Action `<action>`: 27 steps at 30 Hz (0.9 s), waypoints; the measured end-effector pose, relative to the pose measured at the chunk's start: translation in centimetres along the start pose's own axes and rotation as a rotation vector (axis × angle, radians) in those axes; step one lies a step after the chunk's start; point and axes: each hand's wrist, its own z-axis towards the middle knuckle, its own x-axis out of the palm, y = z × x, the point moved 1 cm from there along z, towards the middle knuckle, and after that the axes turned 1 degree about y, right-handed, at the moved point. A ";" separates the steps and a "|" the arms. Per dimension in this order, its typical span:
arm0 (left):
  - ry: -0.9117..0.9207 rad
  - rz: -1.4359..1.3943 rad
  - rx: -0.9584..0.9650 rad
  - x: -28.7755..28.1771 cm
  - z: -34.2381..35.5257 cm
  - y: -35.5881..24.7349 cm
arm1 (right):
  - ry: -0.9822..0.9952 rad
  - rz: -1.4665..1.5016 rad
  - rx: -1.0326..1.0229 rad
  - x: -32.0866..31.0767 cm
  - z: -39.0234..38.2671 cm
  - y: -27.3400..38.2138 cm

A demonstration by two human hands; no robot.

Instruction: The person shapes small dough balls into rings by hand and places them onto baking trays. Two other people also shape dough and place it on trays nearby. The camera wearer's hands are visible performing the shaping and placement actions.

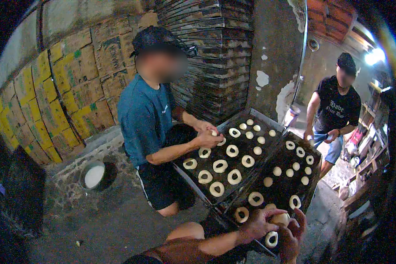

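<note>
Between the fingers of both my hands is a pale piece of dough (pixel 280 219), held above the near end of a dark tray (pixel 279 191). My left hand (pixel 260 223) grips it from the left with curled fingers. From the right, my right hand (pixel 292 233) closes on it, thumb and fingers bent around. Just below my hands lies a dough ring (pixel 271 239), and another ring (pixel 241 214) rests left of my left hand. Farther up the tray are more rings and several round dough balls (pixel 277 171). A dough ball is partly hidden behind my left fingers.
A second tray (pixel 240 143) of rings and balls adjoins at left. A co-worker in a blue shirt (pixel 141 119) shapes dough over it. Another person in black (pixel 336 105) stands far right. A bowl of white stuff (pixel 94 176) sits on the floor; cardboard boxes (pixel 70 88) line the wall.
</note>
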 end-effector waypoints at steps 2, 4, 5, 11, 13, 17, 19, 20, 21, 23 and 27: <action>-0.071 0.289 0.081 0.8 -0.6 -0.6 | 0.077 -0.170 -0.012 -0.2 -1.0 0.9; -0.012 0.035 0.133 1.7 -0.9 -1.0 | 0.072 -0.241 -0.094 -0.5 -1.9 1.2; 0.036 -0.075 0.167 2.0 -1.1 -1.0 | 0.053 -0.300 -0.103 -0.7 -2.8 1.1; -0.035 -0.086 0.090 2.5 -2.7 0.2 | -0.082 -0.661 -0.192 -2.8 -3.7 -0.4; 0.051 -0.177 0.198 2.6 -3.1 0.6 | -0.049 -0.844 -0.367 -3.4 -2.7 -0.9; 0.127 0.155 0.046 1.3 -3.2 0.9 | 0.073 -0.796 -0.296 -3.1 -2.2 -1.6; -0.176 0.311 0.236 -0.1 -2.9 0.4 | 0.159 -0.353 0.024 -2.0 -3.4 -1.5; -0.296 0.301 0.306 -0.7 -2.9 0.1 | 0.199 -0.126 0.181 -1.3 -4.1 -1.0; -0.345 0.365 0.331 -1.2 -2.8 -0.2 | 0.027 0.086 0.159 -0.6 -4.9 -0.5; -0.195 0.358 0.289 -1.4 -2.9 -1.0 | 0.221 0.087 0.087 0.3 -5.4 1.9; -0.071 -0.155 0.277 -1.4 -3.6 -3.8 | 0.287 0.500 0.283 1.9 -3.8 5.1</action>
